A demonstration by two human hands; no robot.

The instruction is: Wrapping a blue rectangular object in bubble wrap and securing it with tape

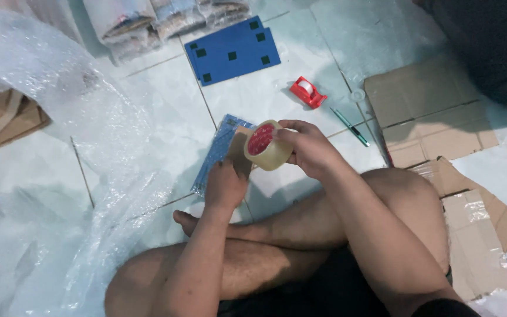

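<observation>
Two hands grip one tape roll (pixel 267 145): right hand (pixel 309 147) holds it, left hand (pixel 225 183) pinches its loose end, above one blue packet (pixel 217 154).

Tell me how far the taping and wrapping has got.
Done: one blue flat item already lies in bubble wrap on the floor by the hands. In hand: the right hand holds the roll of clear tape, and the left hand pulls its free end. Left: a bare blue panel lies unwrapped, with loose bubble wrap beside it.
</observation>
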